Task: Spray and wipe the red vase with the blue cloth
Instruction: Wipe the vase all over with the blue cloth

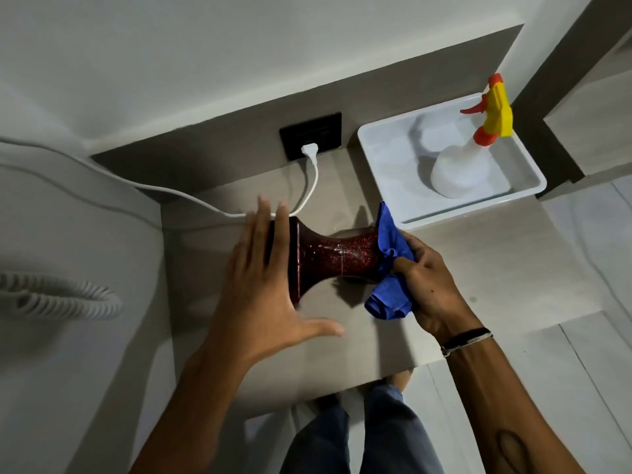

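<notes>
**Vase on its side, cloth working the far end**

I have the red vase [328,256] lying on its side across the middle of the tabletop [478,268], one flared end pointing to 9 o'clock, the other to 3 o'clock. My left hand [263,285] lies flat against the 9 o'clock end, fingers straight and spread, thumb stretched out toward 4 o'clock; it braces rather than grips. My right hand [431,282] is closed on the bunched blue cloth [390,268], pressing it onto the 3 o'clock end of the vase.

The spray bottle [468,159] stands in the white tray [386,172] at 1 o'clock, well apart from both hands. A white cable [309,186] runs from the wall socket [311,136] at 12 o'clock and passes just behind the vase, under my left fingertips.

My worry is rolling: the vase rests on round rims, and an open palm gives little hold. A hard wipe could spin it or push it toward the table's near edge. The cable could also snag on my fingers. The vase looks glossy, and I cannot tell whether it is wet; if it is, it will be slippery.
</notes>
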Tool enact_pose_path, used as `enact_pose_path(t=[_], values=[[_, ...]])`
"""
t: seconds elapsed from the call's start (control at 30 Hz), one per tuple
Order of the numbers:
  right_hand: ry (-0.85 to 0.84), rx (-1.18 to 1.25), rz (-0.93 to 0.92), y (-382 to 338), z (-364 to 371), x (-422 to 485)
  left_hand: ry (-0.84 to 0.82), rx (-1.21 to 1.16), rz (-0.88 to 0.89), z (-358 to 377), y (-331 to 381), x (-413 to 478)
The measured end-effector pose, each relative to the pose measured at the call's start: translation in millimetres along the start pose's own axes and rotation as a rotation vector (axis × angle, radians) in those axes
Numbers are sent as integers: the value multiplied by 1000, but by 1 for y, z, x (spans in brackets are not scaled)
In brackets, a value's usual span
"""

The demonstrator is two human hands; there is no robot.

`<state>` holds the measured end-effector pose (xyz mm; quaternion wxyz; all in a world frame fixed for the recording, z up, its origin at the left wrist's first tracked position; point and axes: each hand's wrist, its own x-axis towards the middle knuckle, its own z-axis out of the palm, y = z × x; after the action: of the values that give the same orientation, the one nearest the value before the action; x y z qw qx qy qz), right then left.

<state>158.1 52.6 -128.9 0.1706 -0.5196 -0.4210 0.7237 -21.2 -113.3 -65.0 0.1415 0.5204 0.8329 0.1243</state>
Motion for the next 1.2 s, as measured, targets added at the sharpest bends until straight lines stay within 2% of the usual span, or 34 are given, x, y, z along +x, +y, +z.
enact_pose_path(t=[0.07,0.2,0.33,0.37,0.43,0.5,0.53,0.6,0.67,0.73,0.87,0.93,1.0,1.1,1.13,1.2], values=[[-7,-42,-25,-3,0,3,56,93,104,4,0,-1],[-1,-154,-145,-1,0,4,184,-6,119,7,0,0],[153,-446,-514,12,17,-32,187,-65,57,9,-6,1],[126,-493,-626,18,24,-45,184,-79,38,9,-6,2],[-56,-581,-803,30,42,-71,168,-119,23,9,-5,5],[-224,-744,-900,45,58,-86,147,-189,34,11,-3,9],[-241,-835,-928,50,60,-85,154,-190,37,10,-3,9],[-146,-998,-899,54,50,-69,195,-91,28,8,-6,8],[-55,-1119,-681,49,28,-47,207,-30,0,4,-9,4],[-20,-1086,-550,38,14,-37,190,-29,-29,1,-5,1],[-156,-843,-838,34,59,-65,139,-72,-32,4,4,9],[-244,-824,-919,37,71,-73,134,-84,-54,4,2,10],[-220,-905,-879,38,56,-57,123,-69,-88,1,0,9],[-76,-976,-605,38,24,-35,121,-73,-96,-5,-1,7],[-43,-940,-591,37,24,-34,128,-82,-69,-6,2,8],[-69,-867,-726,38,45,-45,139,-107,-34,-5,4,13]])
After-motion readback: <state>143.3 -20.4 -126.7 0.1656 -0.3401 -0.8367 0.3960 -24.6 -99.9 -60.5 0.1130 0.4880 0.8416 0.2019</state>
